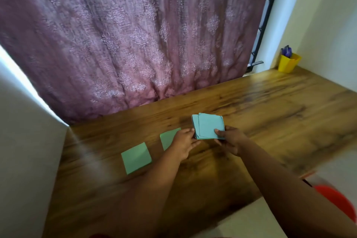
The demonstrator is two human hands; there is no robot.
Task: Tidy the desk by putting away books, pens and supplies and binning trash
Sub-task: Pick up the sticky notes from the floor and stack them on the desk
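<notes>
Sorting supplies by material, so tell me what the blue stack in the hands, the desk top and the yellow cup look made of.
Blue stack: thin matte paper sheets, by the uneven layered edges. Desk: wood-grain surface with a soft sheen, real wood or laminate, I cannot tell. Yellow cup: likely smooth plastic, judging by its even bright colour and faceted sides.

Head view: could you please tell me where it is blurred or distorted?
Head view: motion blur smears the near desk, forearms and red thing at lower right; wide-angle bending curves the walls; the blue paper stack and yellow cup stay fairly clear.
</notes>
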